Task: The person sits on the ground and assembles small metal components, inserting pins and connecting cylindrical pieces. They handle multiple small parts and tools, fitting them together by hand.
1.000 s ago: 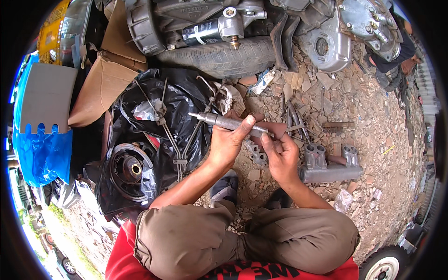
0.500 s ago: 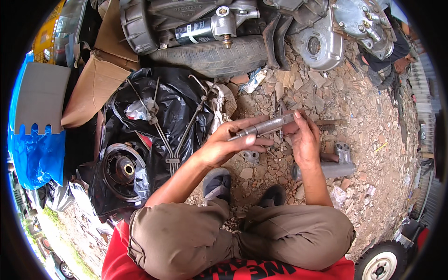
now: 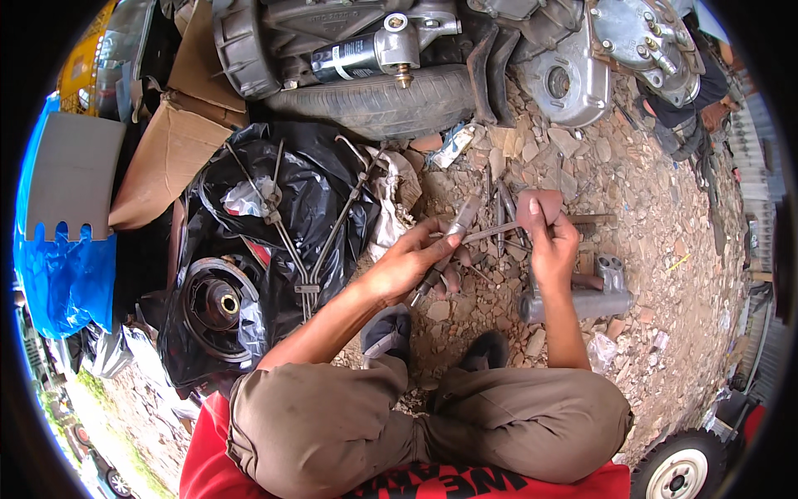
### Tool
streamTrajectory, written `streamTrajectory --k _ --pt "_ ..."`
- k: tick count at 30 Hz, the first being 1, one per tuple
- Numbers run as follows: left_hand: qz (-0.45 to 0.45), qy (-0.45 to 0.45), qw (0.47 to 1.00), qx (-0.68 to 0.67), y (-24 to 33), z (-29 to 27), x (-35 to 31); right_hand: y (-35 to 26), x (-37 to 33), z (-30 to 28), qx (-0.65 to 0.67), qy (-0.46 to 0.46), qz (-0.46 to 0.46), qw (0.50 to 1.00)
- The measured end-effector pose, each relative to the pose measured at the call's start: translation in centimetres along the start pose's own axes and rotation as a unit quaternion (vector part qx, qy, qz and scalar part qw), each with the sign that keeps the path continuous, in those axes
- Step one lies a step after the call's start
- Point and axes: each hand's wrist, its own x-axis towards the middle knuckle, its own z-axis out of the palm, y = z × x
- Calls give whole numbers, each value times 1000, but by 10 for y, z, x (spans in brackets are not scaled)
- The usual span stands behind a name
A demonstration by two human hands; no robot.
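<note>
In my left hand [image 3: 409, 264] is a stepped metal shaft [image 3: 465, 218], the fingers wrapped round its middle. The shaft is tilted, its upper end pointing away to the right and its lower end showing below the palm. My right hand [image 3: 554, 254] pinches a reddish-brown sheet that looks like sandpaper [image 3: 540, 202], thumb on its face. Between the hands a thin greyish strip [image 3: 492, 232] reaches from the shaft toward the sheet; I cannot tell whether it belongs to the sheet. The sheet is apart from the shaft.
Several slim metal rods [image 3: 504, 204] lie on the rubble beyond my hands. A grey metal cylinder with a side port [image 3: 578, 304] rests by my right forearm. Black plastic with metal linkage rods [image 3: 309, 287] lies left. A tyre [image 3: 382, 104] and metal housings [image 3: 573, 83] stand at the back.
The shaft has swung from nearly level between both hands to a steep tilt in my left hand alone. My right hand has come away from it, bringing the reddish-brown sheet into fuller view.
</note>
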Motion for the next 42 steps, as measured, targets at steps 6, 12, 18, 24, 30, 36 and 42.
streamTrajectory --k 6,12,18,24,30,36,42 --pt "7 -28 999 46 10 -6 -1 -31 -35 44 -268 -91 -323 903" --pt "6 -19 996 91 16 -9 -13 -24 -31 45 -312 -141 -340 876" --pt "51 -41 974 219 8 -8 -13 -3 -28 44 -249 -174 -305 903" --pt "50 -42 965 256 11 -15 -13 -17 -35 51 -206 -232 -225 924" --pt "30 -49 966 252 11 -15 -16 -15 -50 51 -186 -257 -250 915" --pt "14 -58 977 206 16 -15 -16 -10 -50 55 -203 -236 -268 912" --pt "10 -64 979 192 18 -9 -15 -13 -50 57 -162 -184 -279 929"
